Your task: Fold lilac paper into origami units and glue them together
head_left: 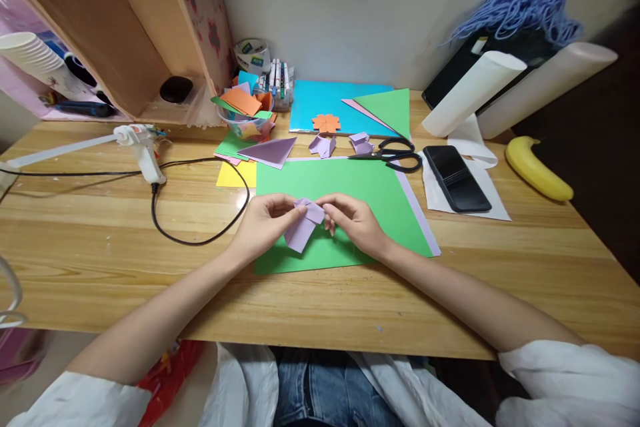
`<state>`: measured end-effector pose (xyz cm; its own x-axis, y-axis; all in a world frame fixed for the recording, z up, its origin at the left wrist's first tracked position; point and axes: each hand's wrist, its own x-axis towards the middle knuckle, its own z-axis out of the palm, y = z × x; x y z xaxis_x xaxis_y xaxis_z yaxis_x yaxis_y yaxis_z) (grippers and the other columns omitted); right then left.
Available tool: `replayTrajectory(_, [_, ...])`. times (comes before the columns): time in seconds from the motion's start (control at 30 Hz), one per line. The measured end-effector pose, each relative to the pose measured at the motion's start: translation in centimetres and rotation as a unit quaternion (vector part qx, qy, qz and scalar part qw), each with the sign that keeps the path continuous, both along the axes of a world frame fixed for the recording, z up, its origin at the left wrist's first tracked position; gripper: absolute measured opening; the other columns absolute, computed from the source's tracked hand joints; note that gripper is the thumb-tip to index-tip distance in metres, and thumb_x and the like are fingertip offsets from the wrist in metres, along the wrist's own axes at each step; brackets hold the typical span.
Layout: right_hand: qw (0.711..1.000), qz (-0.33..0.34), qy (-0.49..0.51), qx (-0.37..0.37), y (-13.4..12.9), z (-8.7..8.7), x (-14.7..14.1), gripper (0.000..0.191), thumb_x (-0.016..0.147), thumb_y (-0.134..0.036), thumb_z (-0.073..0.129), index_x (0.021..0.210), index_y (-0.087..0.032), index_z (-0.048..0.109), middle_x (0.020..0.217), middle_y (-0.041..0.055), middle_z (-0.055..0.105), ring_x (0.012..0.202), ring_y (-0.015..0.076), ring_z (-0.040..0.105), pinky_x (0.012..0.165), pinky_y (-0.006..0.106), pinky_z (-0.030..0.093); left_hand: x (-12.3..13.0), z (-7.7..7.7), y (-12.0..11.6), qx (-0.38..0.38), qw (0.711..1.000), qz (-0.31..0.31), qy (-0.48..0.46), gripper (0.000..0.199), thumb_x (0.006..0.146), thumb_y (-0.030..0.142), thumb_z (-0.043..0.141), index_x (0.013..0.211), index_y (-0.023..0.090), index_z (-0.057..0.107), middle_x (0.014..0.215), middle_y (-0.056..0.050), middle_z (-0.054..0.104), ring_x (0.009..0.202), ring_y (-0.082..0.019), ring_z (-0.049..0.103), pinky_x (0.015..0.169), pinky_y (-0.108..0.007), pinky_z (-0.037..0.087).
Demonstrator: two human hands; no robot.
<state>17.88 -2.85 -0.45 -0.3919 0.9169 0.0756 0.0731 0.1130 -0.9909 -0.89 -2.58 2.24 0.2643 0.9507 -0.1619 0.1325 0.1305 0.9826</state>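
Observation:
A folded purple paper piece is held above a green sheet. My left hand pinches its upper left part between thumb and fingers. With thumb and index finger, my right hand grips the same piece at its right edge. Beyond the sheet lie two small folded purple pieces, an orange paper flower and black-handled scissors, which rest over the sheet's far edge. A purple paper triangle is to their left.
A glue gun with a looping black cord stands at the left. Behind are a bowl of paper scraps, markers and a blue sheet. A phone, a banana and paper rolls are at the right.

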Motion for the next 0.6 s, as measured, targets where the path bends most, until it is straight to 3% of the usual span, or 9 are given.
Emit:
replayTrajectory(0.17, [0.999, -0.016, 0.025, -0.046, 0.44, 0.13, -0.28, 0.019, 0.077, -0.034, 0.06, 0.076, -0.015, 0.057, 0.06, -0.0028, 0.052, 0.05, 0.0074, 0.047, 0.047, 0.02, 0.04, -0.06, -0.1, -0.13, 0.036, 0.998, 0.007, 0.055, 0.026, 0.073, 0.037, 0.063, 0.08, 0.013, 0.068, 0.078, -0.005, 0.069, 0.066, -0.014, 0.06, 0.056, -0.02, 0.043])
replayTrajectory(0.37, [0.999, -0.024, 0.018, -0.041, 0.43, 0.17, -0.32, 0.02, 0.077, -0.034, 0.061, 0.073, -0.015, 0.055, 0.058, -0.0034, 0.051, 0.049, 0.007, 0.046, 0.047, 0.02, 0.039, 0.1, -0.21, -0.17, 0.053, 0.996, 0.008, 0.064, 0.025, 0.074, 0.038, 0.062, 0.08, 0.014, 0.068, 0.078, -0.004, 0.07, 0.068, -0.015, 0.061, 0.057, -0.021, 0.046])
replayTrajectory(0.6, [0.999, -0.027, 0.008, -0.029, 0.3, 0.01, -0.17, 0.019, 0.079, -0.034, 0.059, 0.073, -0.016, 0.054, 0.057, -0.0036, 0.05, 0.05, 0.0081, 0.046, 0.048, 0.021, 0.038, 0.22, -0.31, -0.23, 0.044, 0.997, 0.02, 0.055, 0.037, 0.064, 0.034, 0.071, 0.096, 0.015, 0.065, 0.084, -0.005, 0.067, 0.077, -0.016, 0.062, 0.068, -0.025, 0.05])
